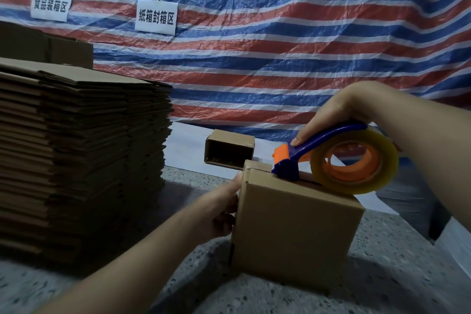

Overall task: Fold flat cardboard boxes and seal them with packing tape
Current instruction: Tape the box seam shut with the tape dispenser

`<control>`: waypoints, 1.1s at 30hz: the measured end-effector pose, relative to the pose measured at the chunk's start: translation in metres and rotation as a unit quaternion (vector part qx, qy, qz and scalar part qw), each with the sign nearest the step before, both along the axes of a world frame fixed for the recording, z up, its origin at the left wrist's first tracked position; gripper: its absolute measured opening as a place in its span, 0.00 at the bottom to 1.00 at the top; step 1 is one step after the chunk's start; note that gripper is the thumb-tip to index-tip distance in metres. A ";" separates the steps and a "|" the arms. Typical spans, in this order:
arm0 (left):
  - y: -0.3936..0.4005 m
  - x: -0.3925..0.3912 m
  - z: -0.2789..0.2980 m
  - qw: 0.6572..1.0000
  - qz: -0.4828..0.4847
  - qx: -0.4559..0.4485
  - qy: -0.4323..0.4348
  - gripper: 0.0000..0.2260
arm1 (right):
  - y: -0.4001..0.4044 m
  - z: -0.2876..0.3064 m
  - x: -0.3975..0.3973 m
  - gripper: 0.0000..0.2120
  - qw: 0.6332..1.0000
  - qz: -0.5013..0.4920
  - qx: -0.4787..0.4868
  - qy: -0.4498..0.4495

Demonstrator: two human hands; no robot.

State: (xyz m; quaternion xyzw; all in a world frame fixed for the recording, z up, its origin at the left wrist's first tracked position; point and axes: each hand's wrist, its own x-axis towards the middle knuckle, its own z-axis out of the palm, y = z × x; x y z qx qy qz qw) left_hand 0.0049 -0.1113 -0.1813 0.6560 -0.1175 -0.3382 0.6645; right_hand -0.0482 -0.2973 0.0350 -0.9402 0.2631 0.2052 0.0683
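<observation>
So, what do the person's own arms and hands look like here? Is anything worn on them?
Both forearms are bare as far as the view shows: no sleeves, gloves, watch or bracelet appear. No rings show on the left hand or the right hand, though some fingers are hidden. The nails look short and unpainted. The lighting is dim, so finer marks cannot be told.

Single head view, looking forward-down, close over box (295, 216), striped tarp (280, 46) behind.
</observation>
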 end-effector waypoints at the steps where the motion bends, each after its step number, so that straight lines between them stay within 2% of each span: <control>1: 0.000 0.001 0.001 1.000 0.016 -0.001 -0.009 0.26 | 0.000 0.000 0.000 0.31 1.000 -0.001 -0.003 0.006; 3: -0.004 0.002 0.005 0.991 0.101 0.017 -0.081 0.17 | 0.000 0.000 0.001 0.29 1.000 -0.003 -0.008 0.007; 5: -0.010 0.001 0.013 0.969 0.171 0.005 -0.175 0.14 | -0.002 0.000 0.001 0.27 1.000 -0.004 -0.009 0.004; 7: -0.019 -0.006 0.024 0.966 0.151 -0.029 -0.209 0.16 | -0.004 0.000 0.001 0.27 1.000 -0.007 -0.009 0.007; 9: -0.028 -0.014 0.035 0.977 0.096 -0.033 -0.187 0.18 | -0.005 0.000 0.001 0.29 1.000 -0.007 -0.003 0.013; 12: -0.028 -0.015 0.047 0.995 0.028 -0.051 -0.075 0.17 | -0.006 -0.001 0.002 0.32 1.000 0.001 0.001 0.011; 14: -0.025 -0.010 0.050 0.997 0.013 -0.074 -0.015 0.21 | -0.008 -0.001 0.002 0.31 1.000 0.005 0.003 0.007; 16: -0.026 -0.005 0.046 0.998 0.008 -0.050 -0.036 0.22 | -0.008 -0.002 0.003 0.28 1.000 0.002 0.008 0.004; 19: -0.029 -0.007 0.042 0.992 0.037 -0.010 -0.117 0.11 | -0.006 -0.001 0.004 0.26 1.000 0.003 -0.005 0.008; 21: -0.030 -0.008 0.042 0.989 0.047 0.008 -0.138 0.10 | -0.007 0.002 0.002 0.28 1.000 0.001 -0.019 0.005; 29: -0.028 -0.011 0.047 0.986 0.031 0.064 -0.148 0.10 | -0.044 0.016 -0.025 0.42 0.999 -0.040 -0.027 0.018; 33: -0.028 -0.011 0.047 0.987 0.034 0.065 -0.140 0.10 | -0.064 0.014 -0.043 0.39 0.998 -0.060 -0.015 0.031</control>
